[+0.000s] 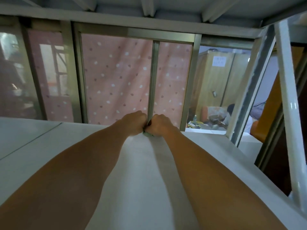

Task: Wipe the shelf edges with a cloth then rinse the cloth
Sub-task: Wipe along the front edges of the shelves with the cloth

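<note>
Both my arms reach across a white shelf [49, 138] to its far edge. My left hand [134, 122] and my right hand [159, 123] are closed into fists side by side, touching. Between and under them shows a small bit of pale green cloth [147, 133], pressed on the shelf's far edge; most of the cloth is hidden by the fists. A vertical metal window bar [153, 77] rises right behind the hands.
Another white shelf [149, 19] hangs close overhead. A white upright post [289, 103] stands at the right. Behind the window frame hangs a pink dotted curtain [116, 77]. Through the right opening a person [230, 112] sits in a room below.
</note>
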The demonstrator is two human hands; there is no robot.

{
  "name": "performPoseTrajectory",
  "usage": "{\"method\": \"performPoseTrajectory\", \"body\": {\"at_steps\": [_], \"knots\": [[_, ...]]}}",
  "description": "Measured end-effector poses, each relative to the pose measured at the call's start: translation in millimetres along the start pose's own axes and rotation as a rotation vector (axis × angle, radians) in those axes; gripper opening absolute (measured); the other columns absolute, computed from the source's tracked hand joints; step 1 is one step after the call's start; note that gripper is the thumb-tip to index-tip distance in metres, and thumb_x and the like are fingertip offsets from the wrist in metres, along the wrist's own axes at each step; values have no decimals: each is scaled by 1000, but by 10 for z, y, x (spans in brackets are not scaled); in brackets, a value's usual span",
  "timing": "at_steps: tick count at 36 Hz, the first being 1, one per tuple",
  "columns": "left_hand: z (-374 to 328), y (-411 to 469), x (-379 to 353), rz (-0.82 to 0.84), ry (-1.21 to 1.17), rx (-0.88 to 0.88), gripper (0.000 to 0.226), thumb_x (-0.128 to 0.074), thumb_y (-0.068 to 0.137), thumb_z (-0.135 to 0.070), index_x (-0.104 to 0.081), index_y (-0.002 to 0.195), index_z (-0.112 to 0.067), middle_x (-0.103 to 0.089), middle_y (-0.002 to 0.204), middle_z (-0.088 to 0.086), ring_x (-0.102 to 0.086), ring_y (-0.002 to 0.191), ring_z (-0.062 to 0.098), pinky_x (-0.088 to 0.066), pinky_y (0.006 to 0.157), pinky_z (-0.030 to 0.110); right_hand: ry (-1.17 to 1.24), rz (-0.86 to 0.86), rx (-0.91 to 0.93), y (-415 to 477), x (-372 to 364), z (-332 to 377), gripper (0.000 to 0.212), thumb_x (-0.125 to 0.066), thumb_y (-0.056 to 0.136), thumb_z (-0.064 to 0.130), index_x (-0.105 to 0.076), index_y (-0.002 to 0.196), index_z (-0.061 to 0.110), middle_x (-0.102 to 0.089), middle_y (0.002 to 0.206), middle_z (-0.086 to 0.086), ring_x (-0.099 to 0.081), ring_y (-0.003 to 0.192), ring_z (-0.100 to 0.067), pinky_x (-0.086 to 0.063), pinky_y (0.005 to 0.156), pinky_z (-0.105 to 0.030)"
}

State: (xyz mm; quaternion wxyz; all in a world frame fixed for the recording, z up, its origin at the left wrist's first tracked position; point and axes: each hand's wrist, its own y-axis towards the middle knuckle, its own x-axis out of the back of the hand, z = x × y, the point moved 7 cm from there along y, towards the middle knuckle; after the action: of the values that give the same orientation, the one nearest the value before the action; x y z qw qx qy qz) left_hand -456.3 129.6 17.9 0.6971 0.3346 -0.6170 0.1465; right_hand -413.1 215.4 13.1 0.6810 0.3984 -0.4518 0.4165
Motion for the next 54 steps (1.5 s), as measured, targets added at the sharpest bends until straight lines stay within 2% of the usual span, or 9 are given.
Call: {"method": "performPoseTrajectory", "body": {"at_steps": [3, 6, 10, 15, 20, 26, 32, 39, 54], "knots": [[9, -21, -33, 9, -62, 42, 13, -56, 87, -7, -69, 92, -6, -56, 82, 4, -58, 73, 24, -45, 66, 30, -33, 0, 16, 8, -42, 57, 42, -75, 80, 41, -70, 108, 10, -65, 95, -9, -63, 83, -27, -50, 72, -31], [76, 4, -34, 52, -168, 98, 16, -62, 87, -15, -74, 93, -8, -66, 88, 6, -62, 77, 24, -55, 77, 36, -54, -18, 31, -2, -21, 82, 33, -75, 84, 36, -74, 106, 11, -66, 93, -8, -61, 81, -25, -50, 73, -30], [156, -19, 5, 166, -211, 123, 17, -75, 74, -36, -72, 74, -18, -67, 74, -1, -65, 74, 20, -55, 75, 33, -80, -54, 33, -46, -4, 128, 25, -66, 90, 28, -77, 109, 15, -69, 104, -11, -62, 85, -27, -52, 79, -29], [146, -196, 11, 56, -252, 168, 15, -68, 80, -19, -77, 87, -9, -67, 85, 10, -65, 79, 29, -57, 81, 41, -120, -80, 11, -186, 4, 192, 23, -64, 93, 26, -75, 107, 14, -65, 99, -13, -60, 86, -29, -49, 78, -30], [124, -442, 33, -8, -215, 153, 17, -67, 84, -22, -77, 93, -10, -68, 104, 14, -63, 85, 30, -56, 85, 40, -155, -82, -13, -377, -55, 326, 26, -63, 94, 30, -74, 111, 14, -65, 97, -9, -56, 80, -25, -50, 77, -29], [12, -783, 139, -5, -241, 169, 17, -66, 88, -22, -70, 93, -7, -53, 77, 5, -53, 68, 21, -47, 64, 31, -160, -113, -61, -695, -16, 422, 24, -64, 94, 30, -72, 106, 11, -58, 90, -8, -55, 80, -25, -49, 78, -28], [-23, -1251, 295, -18, -247, 149, 20, -59, 87, -16, -71, 98, -5, -59, 102, 16, -51, 77, 26, -47, 69, 32, -114, -151, -101, -1109, -33, 600, 26, -60, 94, 29, -73, 106, 10, -66, 105, -14, -65, 94, -30, -53, 83, -33], [-29, -1819, 456, 3, -231, 120, 20, -66, 86, -21, -75, 94, -5, -67, 97, 16, -60, 87, 30, -52, 81, 34, -125, -137, -115, -1675, -21, 885, 30, -65, 90, 30, -73, 112, 11, -65, 112, -14, -63, 99, -30, -51, 81, -33], [-134, -3066, 833, -48, -191, 124, 12, -62, 84, -20, -68, 82, -10, -56, 77, 5, -57, 75, 22, -51, 66, 30, -228, -113, -119, -2793, 42, 1503, 20, -61, 92, 31, -75, 92, 16, -64, 84, -4, -56, 71, -18, -48, 66, -26]]}}
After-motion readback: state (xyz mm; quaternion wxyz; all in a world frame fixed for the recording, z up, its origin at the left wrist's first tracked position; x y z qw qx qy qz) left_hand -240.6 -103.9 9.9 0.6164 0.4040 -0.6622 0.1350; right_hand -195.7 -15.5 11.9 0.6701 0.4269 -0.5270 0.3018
